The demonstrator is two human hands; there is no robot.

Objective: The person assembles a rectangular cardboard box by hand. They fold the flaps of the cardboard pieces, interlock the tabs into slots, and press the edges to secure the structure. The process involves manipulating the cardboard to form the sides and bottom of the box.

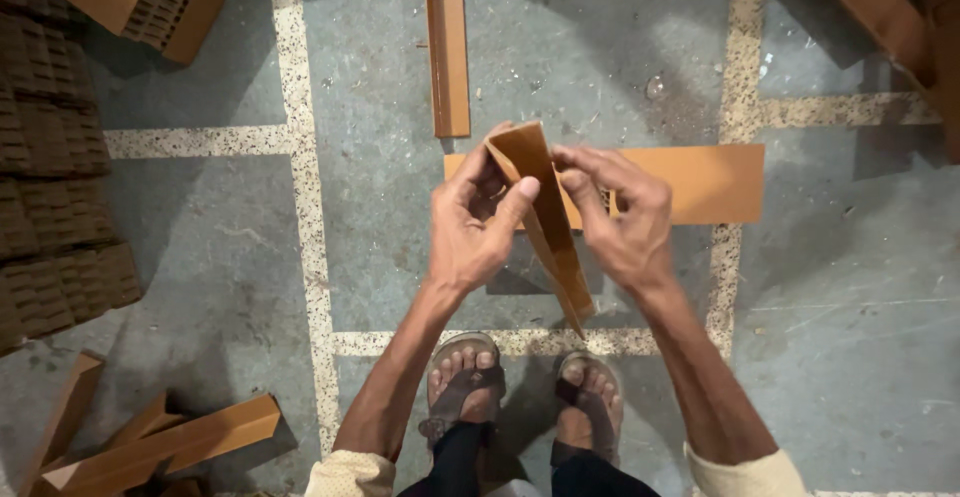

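Hands, the left hand (470, 227) and the right hand (615, 212), both pinch closed on a half-folded long brown cardboard strip (548, 219) at frame centre, while a flat brown cardboard strip (700, 182) lies unfolded on the floor behind and folded brown cardboard angle pieces (160, 442) already lie at lower left.

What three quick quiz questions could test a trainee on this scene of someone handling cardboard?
1. True or false: both the left hand and the right hand grip the folded cardboard strip.
2. What lies flat on the floor right behind the held strip? A) a flat cardboard sheet B) a metal tray C) a coil of rope
3. What does the person wear on the feet?

Key: 1 true. 2 A, the flat cardboard sheet. 3 Sandals.
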